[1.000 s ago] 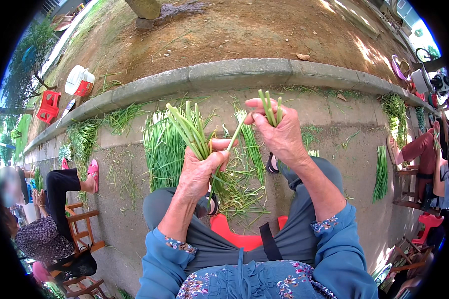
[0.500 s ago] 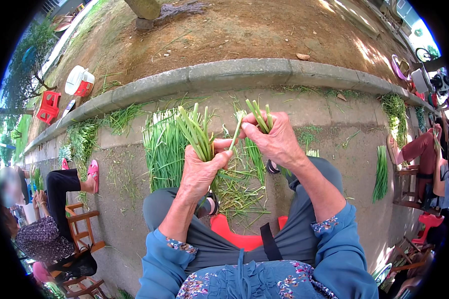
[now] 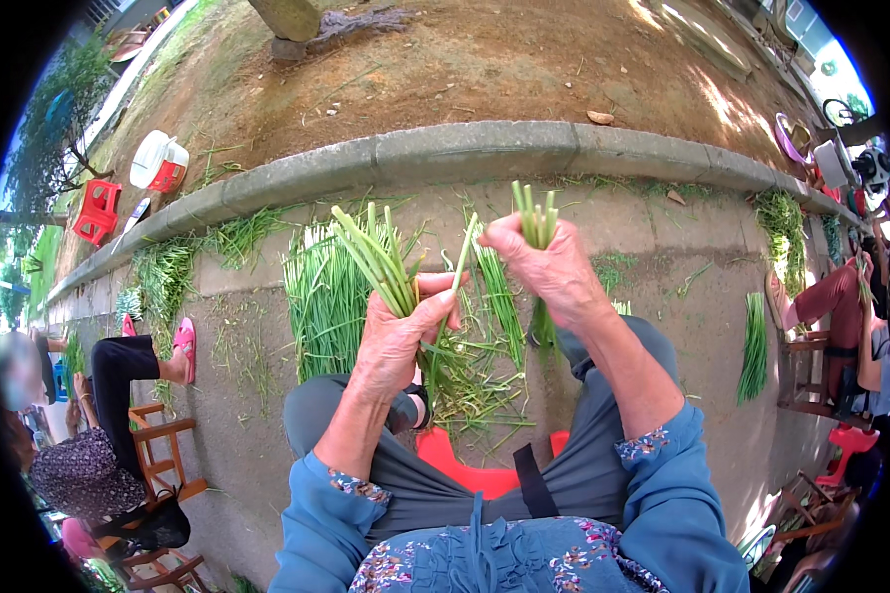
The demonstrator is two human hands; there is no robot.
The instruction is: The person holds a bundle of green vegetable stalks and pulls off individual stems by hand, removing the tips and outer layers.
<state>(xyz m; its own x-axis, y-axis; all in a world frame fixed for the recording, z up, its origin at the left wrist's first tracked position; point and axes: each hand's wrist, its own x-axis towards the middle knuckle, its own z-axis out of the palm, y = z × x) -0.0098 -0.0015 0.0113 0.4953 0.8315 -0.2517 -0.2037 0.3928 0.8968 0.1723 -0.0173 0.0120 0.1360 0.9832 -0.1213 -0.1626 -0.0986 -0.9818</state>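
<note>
My left hand (image 3: 398, 334) is closed round a bunch of thick green vegetable stalks (image 3: 381, 262), cut ends pointing up and away from me. A single stalk (image 3: 464, 249) stands apart from that bunch, pinched between the left thumb and fingers. To its right, my right hand (image 3: 554, 272) grips a smaller bunch of stalks (image 3: 535, 217), its lower part hanging below the palm. The right fingertips are close to the single stalk's tip but look apart from it. Beyond my left knee lies a wide pile of long green stalks (image 3: 326, 311). Trimmed scraps (image 3: 475, 390) litter the ground between my feet.
A stone curb (image 3: 475, 148) crosses in front, with bare soil behind it. The red stool (image 3: 455, 469) is under me. Another bundle (image 3: 754, 346) lies at right. People sit on both sides; a red stool (image 3: 97, 211) and a white-and-red bucket (image 3: 158, 161) stand far left.
My right hand has drawn slightly right and away from the single stalk, which its fingertips were touching. The stalks in it now point more upright. My left hand has hardly moved.
</note>
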